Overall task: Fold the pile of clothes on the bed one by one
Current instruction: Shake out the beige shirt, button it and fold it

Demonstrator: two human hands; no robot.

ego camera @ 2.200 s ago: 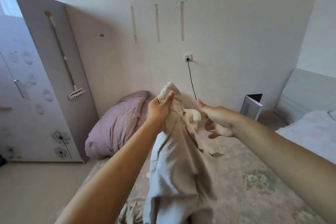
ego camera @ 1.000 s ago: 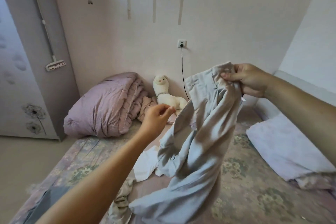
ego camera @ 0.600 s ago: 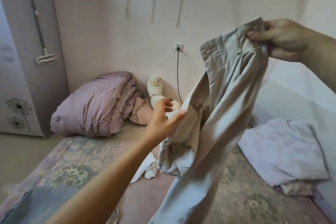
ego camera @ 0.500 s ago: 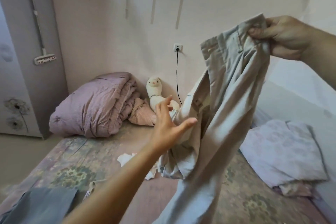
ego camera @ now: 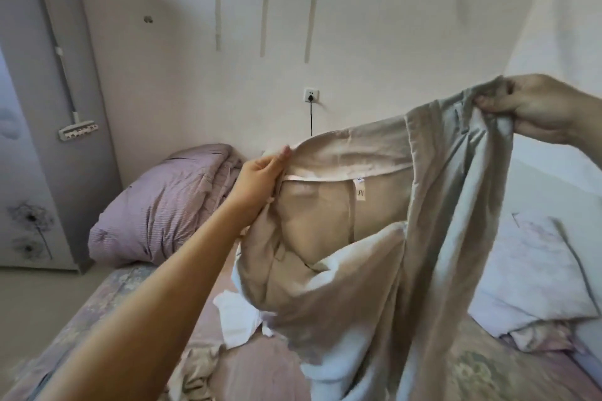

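A pair of beige-grey trousers [ego camera: 374, 238] hangs in the air over the bed [ego camera: 267, 365], waistband stretched wide and open toward me, a small label showing inside. My left hand [ego camera: 260, 179] grips the left end of the waistband. My right hand [ego camera: 534, 107] grips the right end, higher up. The legs drape down to the mattress. A white garment [ego camera: 237, 319] and a crumpled beige one [ego camera: 192, 374] lie on the bed below.
A rolled lilac quilt [ego camera: 163, 205] lies at the head of the bed against the wall. A pale pillow [ego camera: 534, 270] sits on the right. A grey wardrobe [ego camera: 39, 140] with a hanging mop stands left. A black cable [ego camera: 311, 117] drops from the wall socket.
My left hand has taken hold of the waistband's left end. My right hand came down from its raised position, and the waistband is now pulled wide between both hands.
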